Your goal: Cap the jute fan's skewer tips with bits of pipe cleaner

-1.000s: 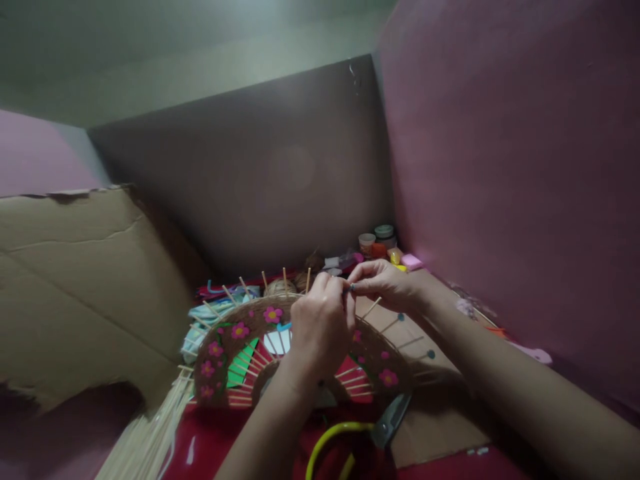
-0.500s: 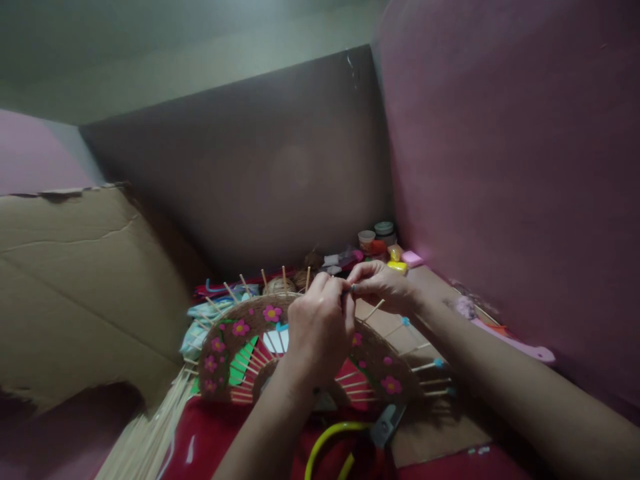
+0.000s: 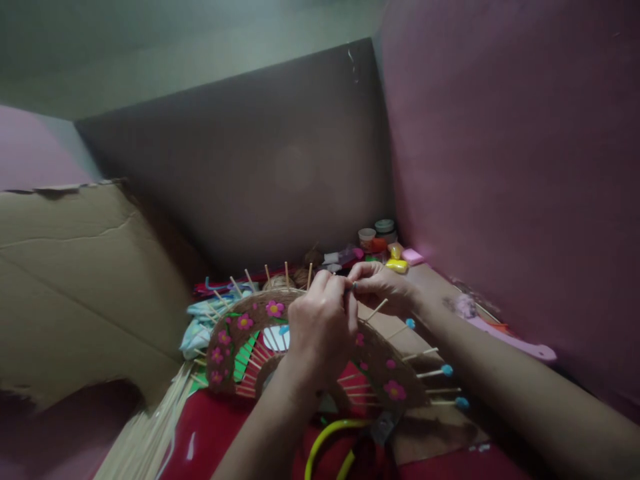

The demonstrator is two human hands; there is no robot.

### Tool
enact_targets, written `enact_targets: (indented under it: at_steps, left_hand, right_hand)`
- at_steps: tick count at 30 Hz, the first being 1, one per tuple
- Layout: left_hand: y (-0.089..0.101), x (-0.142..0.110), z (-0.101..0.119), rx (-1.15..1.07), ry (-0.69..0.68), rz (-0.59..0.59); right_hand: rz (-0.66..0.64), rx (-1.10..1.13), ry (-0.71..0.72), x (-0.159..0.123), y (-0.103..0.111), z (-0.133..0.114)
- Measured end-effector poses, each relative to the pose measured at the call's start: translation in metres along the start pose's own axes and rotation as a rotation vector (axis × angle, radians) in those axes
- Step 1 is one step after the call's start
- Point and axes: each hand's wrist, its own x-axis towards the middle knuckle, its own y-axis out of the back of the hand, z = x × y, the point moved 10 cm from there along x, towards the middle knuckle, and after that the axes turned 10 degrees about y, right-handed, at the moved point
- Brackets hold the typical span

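Observation:
A fan-shaped craft (image 3: 400,363), wrapped in brown twine, carries pink flowers with yellow centres. Thin wooden sticks stick out around its rim, and some at the right end in small blue blobs (image 3: 447,370). My left hand (image 3: 323,327) is closed over the top of the rim, its fingertips bent towards my right hand; what they grip is hidden. Just beside it, my right hand (image 3: 383,287) pinches a tiny blue piece (image 3: 354,285) between thumb and forefinger. The fingertips of both hands nearly meet there.
Yellow-handled cutters (image 3: 325,437) lie on red material in front. Loose sticks (image 3: 145,427) are bundled at left beside a large cardboard sheet (image 3: 75,287). Small tubs (image 3: 384,227) and yellow packets (image 3: 397,265) stand at the back; a pink wall (image 3: 515,167) rises at right.
The fan-shaped craft has turned slightly, its left side shifting right and its blue-tipped sticks moving right and a little down. Both hands keep nearly the same place and grip.

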Motion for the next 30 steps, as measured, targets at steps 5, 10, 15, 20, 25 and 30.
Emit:
enact_targets:
  at_steps: [5, 10, 15, 20, 25, 30]
  left_hand:
    - [0.000, 0.000, 0.001, -0.022, -0.010, 0.013]
    - [0.000, -0.001, 0.001, -0.015, -0.014, 0.015]
    - [0.000, 0.000, 0.002, -0.024, -0.015, 0.015]
    - [0.002, -0.001, 0.002, -0.011, -0.011, 0.031]
    - [0.004, -0.002, 0.001, -0.005, -0.009, 0.065]
    - [0.005, -0.001, 0.000, 0.013, 0.008, 0.082]
  right_hand:
    - [-0.009, 0.013, -0.022, -0.002, -0.004, 0.001]
    - [-0.014, 0.013, -0.027, -0.004, -0.008, -0.001]
    - [-0.013, 0.004, -0.018, -0.004, -0.008, -0.002]
    - [-0.031, 0.021, 0.020, -0.003, -0.007, -0.002]
    - [-0.019, 0.010, 0.051, -0.003, -0.010, -0.006]
    - [-0.017, 0.063, 0.086, -0.002, -0.014, -0.009]
